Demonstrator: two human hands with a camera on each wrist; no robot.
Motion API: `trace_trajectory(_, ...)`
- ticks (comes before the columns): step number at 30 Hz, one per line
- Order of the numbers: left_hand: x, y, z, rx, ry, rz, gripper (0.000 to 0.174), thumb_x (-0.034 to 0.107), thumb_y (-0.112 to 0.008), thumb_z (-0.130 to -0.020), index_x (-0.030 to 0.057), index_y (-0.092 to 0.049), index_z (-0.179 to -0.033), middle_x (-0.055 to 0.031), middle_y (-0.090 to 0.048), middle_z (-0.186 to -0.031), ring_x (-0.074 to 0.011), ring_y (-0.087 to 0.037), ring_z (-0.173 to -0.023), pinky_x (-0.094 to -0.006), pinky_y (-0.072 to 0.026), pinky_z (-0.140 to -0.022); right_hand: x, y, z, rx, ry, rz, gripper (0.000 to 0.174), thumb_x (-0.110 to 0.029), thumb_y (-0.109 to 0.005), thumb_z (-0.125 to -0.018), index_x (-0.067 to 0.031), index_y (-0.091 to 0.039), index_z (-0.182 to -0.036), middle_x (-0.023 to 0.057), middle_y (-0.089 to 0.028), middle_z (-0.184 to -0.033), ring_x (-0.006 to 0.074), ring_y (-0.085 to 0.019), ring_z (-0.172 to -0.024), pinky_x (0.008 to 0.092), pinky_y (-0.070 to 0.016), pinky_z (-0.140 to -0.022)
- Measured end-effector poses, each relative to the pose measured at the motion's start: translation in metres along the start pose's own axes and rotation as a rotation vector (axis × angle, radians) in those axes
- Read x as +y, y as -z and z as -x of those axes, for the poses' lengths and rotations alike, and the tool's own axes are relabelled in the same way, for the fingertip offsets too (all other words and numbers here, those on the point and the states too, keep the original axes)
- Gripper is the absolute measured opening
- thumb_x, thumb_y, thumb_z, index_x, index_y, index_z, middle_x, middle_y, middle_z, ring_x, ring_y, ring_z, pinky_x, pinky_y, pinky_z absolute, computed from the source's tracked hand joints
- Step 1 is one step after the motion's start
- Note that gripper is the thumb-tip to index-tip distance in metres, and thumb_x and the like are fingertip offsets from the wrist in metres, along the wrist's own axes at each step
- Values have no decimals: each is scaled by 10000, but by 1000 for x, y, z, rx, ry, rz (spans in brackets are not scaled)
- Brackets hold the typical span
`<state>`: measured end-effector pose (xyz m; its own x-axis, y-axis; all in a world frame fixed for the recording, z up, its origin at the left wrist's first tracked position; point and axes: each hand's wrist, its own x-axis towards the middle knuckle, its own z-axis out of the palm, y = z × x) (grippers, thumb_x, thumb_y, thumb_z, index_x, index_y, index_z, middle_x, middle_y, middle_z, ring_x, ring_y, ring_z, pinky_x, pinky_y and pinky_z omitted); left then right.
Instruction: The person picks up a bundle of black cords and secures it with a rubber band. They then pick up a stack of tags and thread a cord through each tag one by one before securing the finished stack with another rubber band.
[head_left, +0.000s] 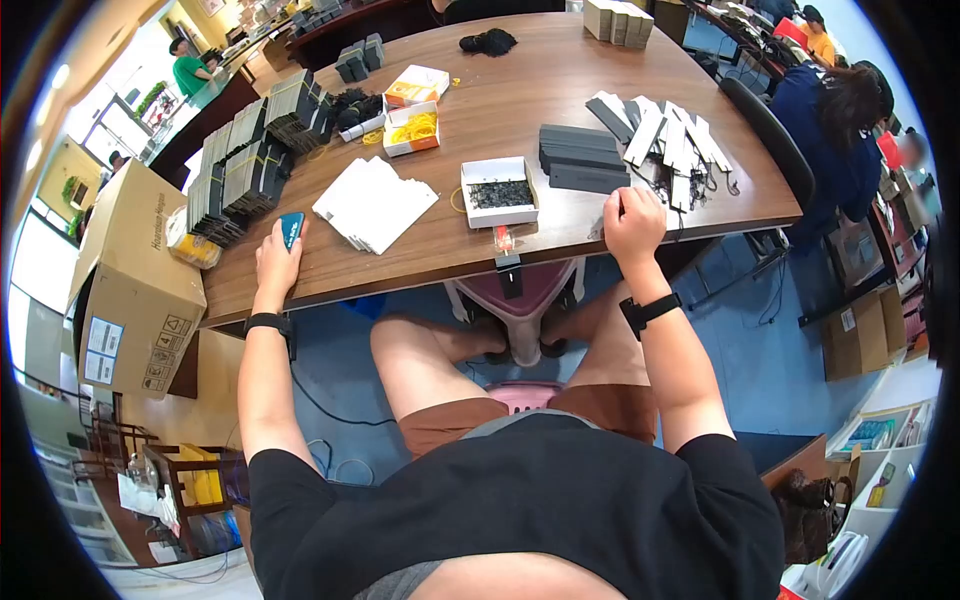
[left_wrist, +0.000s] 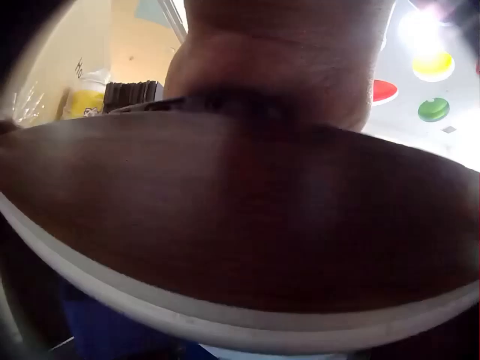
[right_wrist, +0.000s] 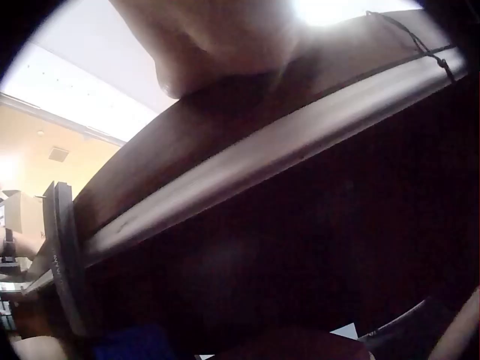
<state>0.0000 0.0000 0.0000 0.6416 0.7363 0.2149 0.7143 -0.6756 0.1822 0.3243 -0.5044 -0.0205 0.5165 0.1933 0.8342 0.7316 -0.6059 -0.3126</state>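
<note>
The head view is showing the left hand (head_left: 277, 262) holding a small blue card (head_left: 291, 229) near the table (head_left: 420, 250) edge. Its thumb and fingers are lying along the card's sides, maybe to make it steady. The right hand (head_left: 636, 230) is curling its fingers by the dark gray strips (head_left: 583, 160), but I cannot tell if it is gripping anything. Between the hands, a white box (head_left: 500, 222) is holding tiny black bits (head_left: 500, 194), perhaps so they are not spilling. White paper sheets (head_left: 372, 205) are lying nearer the left hand.
</note>
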Motion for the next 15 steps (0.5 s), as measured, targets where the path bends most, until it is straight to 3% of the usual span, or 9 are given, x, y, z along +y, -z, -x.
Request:
trace_trajectory(2,-16,-8,-6,94,-171,-24,611,373,-569,-917,135,-380,-1447,-202,-403,-1459,-412,-327,-1358,-564,-315,-1070,-5,-3,0,32,13,-16,145,-164,-589,-794,-60,-603,-693,94,-581,-699,306,-562,-712,427,-437,-673)
trace_trajectory(3,2,-22,13,136,-134,-75,607,367,-571,-915,132,-387,-1443,-204,-406,-1454,-414,-331,-1353,-563,-313,-1070,7,7,-1,13,37,-2,146,-163,-588,-795,-59,-603,-694,94,-584,-701,306,-563,-713,426,-438,-673)
trace_trajectory(5,39,4,31,238,-80,-244,598,356,-575,-912,125,-402,-1435,-210,-414,-1444,-417,-338,-1343,-561,-311,-1068,3,5,0,3,31,-13,147,-163,-586,-797,-58,-604,-696,94,-588,-705,305,-564,-715,424,-439,-671)
trace_trajectory(7,69,15,47,381,-174,-177,545,332,-608,-890,99,-489,-1368,-214,-419,-1436,-415,-342,-1333,-548,-298,-1080,4,6,2,-4,36,-34,147,-148,-581,-812,-51,-604,-704,105,-592,-713,313,-568,-716,431,-446,-669)
trace_trajectory(9,111,20,75,493,-410,29,450,239,-665,-829,15,-582,-1210,-204,-539,-1274,-401,-425,-1236,-491,-322,-1067,4,6,2,-9,35,-68,143,-139,-580,-820,-47,-606,-714,112,-594,-718,322,-570,-715,433,-450,-666)
trace_trajectory(10,141,25,95,477,-441,112,402,219,-682,-798,1,-603,-1126,-190,-567,-1180,-396,-458,-1169,-486,-346,-1035,2,7,3,-25,-6,-97,141,-138,-583,-835,-43,-616,-737,119,-589,-711,323,-577,-715,430,-456,-659)
trace_trajectory(13,194,1,126,430,-422,200,428,265,-722,-781,4,-616,-1104,-180,-553,-1138,-376,-459,-1116,-472,-383,-993,-6,5,13,-37,-195,-244,120,-144,-604,-840,-44,-649,-792,112,-611,-740,296,-583,-702,399,-464,-653)
trace_trajectory(14,206,-3,129,407,-360,206,453,295,-732,-784,13,-617,-1119,-172,-544,-1142,-371,-455,-1128,-467,-392,-990,-12,9,16,-104,-272,-299,93,-127,-604,-834,-52,-655,-812,101,-631,-790,297,-586,-747,390,-462,-699)
trace_trajectory(15,211,-11,125,394,-276,204,480,267,-760,-770,30,-618,-1163,-189,-552,-1131,-366,-471,-1123,-450,-410,-969,-16,10,21,-101,-187,-251,86,-123,-604,-832,-55,-655,-815,97,-632,-808,297,-585,-772,394,-457,-719)
